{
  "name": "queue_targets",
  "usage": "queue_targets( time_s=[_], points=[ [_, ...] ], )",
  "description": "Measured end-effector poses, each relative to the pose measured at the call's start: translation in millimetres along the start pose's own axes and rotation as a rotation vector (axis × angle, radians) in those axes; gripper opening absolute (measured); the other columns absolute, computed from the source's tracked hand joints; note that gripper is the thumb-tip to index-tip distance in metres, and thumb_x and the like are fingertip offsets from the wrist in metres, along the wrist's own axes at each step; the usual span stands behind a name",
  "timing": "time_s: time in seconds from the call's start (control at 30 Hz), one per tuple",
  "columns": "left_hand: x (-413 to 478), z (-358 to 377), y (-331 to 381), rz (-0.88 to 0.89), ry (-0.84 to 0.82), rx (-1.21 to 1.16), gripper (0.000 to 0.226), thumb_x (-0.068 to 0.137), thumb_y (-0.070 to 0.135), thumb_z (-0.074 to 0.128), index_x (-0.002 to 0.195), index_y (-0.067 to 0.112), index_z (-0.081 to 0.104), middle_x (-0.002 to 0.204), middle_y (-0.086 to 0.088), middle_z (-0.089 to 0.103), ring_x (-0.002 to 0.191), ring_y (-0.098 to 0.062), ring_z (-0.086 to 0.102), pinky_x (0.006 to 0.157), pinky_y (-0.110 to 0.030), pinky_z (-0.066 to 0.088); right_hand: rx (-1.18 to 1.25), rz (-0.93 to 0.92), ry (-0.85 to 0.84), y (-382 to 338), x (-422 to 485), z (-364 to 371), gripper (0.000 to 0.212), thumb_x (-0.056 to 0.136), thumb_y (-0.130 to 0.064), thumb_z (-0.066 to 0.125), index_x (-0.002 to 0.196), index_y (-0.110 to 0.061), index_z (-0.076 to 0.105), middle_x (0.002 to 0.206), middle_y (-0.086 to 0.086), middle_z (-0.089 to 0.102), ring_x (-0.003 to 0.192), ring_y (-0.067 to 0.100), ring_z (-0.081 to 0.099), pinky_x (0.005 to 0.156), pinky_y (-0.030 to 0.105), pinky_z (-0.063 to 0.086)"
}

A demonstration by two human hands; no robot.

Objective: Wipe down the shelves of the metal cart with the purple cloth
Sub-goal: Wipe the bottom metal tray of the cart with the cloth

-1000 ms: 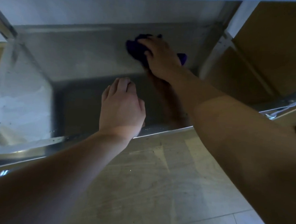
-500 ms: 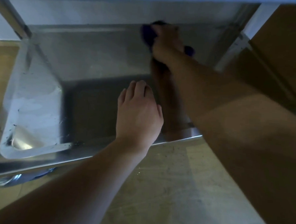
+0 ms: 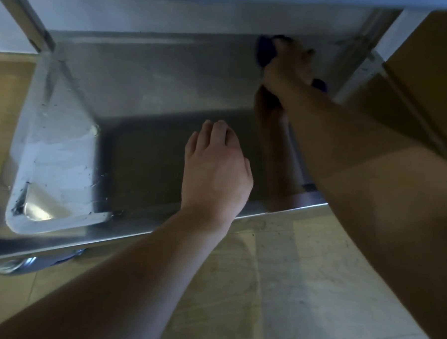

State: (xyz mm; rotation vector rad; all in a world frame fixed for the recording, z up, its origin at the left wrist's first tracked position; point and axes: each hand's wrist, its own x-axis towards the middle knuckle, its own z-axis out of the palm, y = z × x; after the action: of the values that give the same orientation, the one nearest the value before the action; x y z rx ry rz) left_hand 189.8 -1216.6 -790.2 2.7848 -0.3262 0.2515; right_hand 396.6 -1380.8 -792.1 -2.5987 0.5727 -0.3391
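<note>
**Right hand**: yours, reaching deep under the upper tier. It grips the purple cloth, which is bunched beneath palm and fingers and shows at both sides of the hand. Motion blur hides the exact finger lie.

**Purple cloth:** on the lower shelf, at the far right corner, just beside the back lip and near the right upright.

**Left hand**: fingers loosely bent, holding nothing, over the near middle of the shelf. Whether it touches the metal is unclear.

**Lower shelf:** steel, reflective, with dark specks and smears along the left side and the front left corner.

**Step in hand, as judged:** corner wiping. Press the cloth into the seam where shelf meets lip, then draw it in overlapping passes toward the left. Brace with your left hand on the front edge, and lift it so you wipe beneath it. Give the speckled left corner firmer pressure.
</note>
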Motion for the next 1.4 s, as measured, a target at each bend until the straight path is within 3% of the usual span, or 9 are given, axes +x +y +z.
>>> queue_targets(
  time_s=[0.1,0.17,0.33,0.63,0.73,0.9,1.17,1.27,1.4],
  points=[
    [-0.7,-0.5,-0.7,0.007,0.009,-0.007,0.047,0.086,0.023,0.041,0.127,0.003,0.053,0.133,-0.012,0.05,0.128,-0.03,0.043,0.11,-0.045,0.033,0.04,-0.58,-0.237,-39.9,-40.9,15.4,0.047,0.094,-0.02,0.04,0.138,-0.031,0.048,0.146,0.0,0.046,0.132,0.023,0.043,0.107,0.037,0.036],
    [-1.0,-1.1,-1.2,0.008,0.019,-0.02,0.046,0.086,0.024,0.041,0.126,0.005,0.054,0.132,-0.011,0.05,0.127,-0.029,0.044,0.109,-0.045,0.034,0.046,-0.75,-0.318,-48.8,-62.7,14.6,0.045,0.098,-0.018,0.041,0.141,-0.029,0.046,0.147,-0.001,0.043,0.135,0.02,0.038,0.109,0.037,0.033],
    [-0.8,-2.3,0.1,0.003,0.008,0.01,0.052,0.083,0.027,0.033,0.126,0.007,0.053,0.133,-0.01,0.048,0.128,-0.028,0.042,0.108,-0.041,0.03,0.005,-0.534,-0.202,0.7,-50.9,-11.4,0.045,0.101,-0.021,0.036,0.144,-0.03,0.04,0.153,0.001,0.036,0.14,0.022,0.032,0.112,0.038,0.03],
    [6.1,-11.0,14.7,0.001,-0.019,0.215,0.031,0.085,0.024,0.042,0.106,0.009,0.059,0.11,-0.017,0.053,0.1,-0.038,0.053,0.085,-0.045,0.037,-0.17,-0.066,-0.032,139.2,-28.7,-87.0,0.046,0.103,-0.026,0.031,0.148,-0.036,0.031,0.155,0.0,0.032,0.14,0.029,0.032,0.107,0.046,0.037],
    [22.1,-3.3,41.8,0.085,-0.008,0.14,0.036,0.084,0.028,0.038,0.106,0.011,0.06,0.114,-0.015,0.053,0.106,-0.035,0.053,0.09,-0.045,0.037,-0.165,-0.068,-0.053,154.4,-30.5,-98.2,0.047,0.102,-0.026,0.032,0.148,-0.036,0.03,0.155,0.001,0.032,0.14,0.03,0.032,0.109,0.047,0.035],
    [32.9,31.7,69.3,0.185,-0.026,-0.018,0.042,0.091,0.033,0.035,0.129,0.025,0.053,0.14,-0.001,0.046,0.13,-0.027,0.039,0.109,-0.046,0.028,-0.159,-0.091,-0.077,162.3,-30.0,-101.0,0.048,0.102,-0.027,0.031,0.149,-0.036,0.029,0.156,0.0,0.031,0.141,0.028,0.03,0.112,0.047,0.032],
    [29.0,34.2,65.9,0.199,-0.016,-0.008,0.048,0.092,0.035,0.03,0.134,0.026,0.052,0.144,-0.001,0.044,0.135,-0.025,0.036,0.112,-0.047,0.026,-0.25,0.186,0.084,176.8,-9.8,-113.3,0.053,0.095,-0.023,0.04,0.147,-0.03,0.031,0.155,0.004,0.027,0.144,0.033,0.02,0.115,0.049,0.023],
    [25.5,33.8,65.1,0.189,-0.033,-0.003,0.046,0.095,0.033,0.031,0.136,0.026,0.049,0.146,-0.001,0.042,0.138,-0.024,0.034,0.114,-0.046,0.023,-0.26,0.136,0.075,145.9,2.9,-96.0,0.054,0.094,-0.026,0.041,0.148,-0.023,0.032,0.153,0.009,0.03,0.142,0.034,0.023,0.114,0.049,0.025],
    [23.1,31.1,64.8,0.186,-0.048,-0.008,0.046,0.095,0.032,0.03,0.137,0.026,0.049,0.147,-0.001,0.042,0.138,-0.024,0.034,0.115,-0.046,0.023,-0.094,-0.284,-0.12,83.0,-0.8,-64.8,0.048,0.099,-0.023,0.037,0.147,-0.028,0.036,0.154,0.004,0.032,0.142,0.026,0.028,0.114,0.041,0.029]
  ],
)
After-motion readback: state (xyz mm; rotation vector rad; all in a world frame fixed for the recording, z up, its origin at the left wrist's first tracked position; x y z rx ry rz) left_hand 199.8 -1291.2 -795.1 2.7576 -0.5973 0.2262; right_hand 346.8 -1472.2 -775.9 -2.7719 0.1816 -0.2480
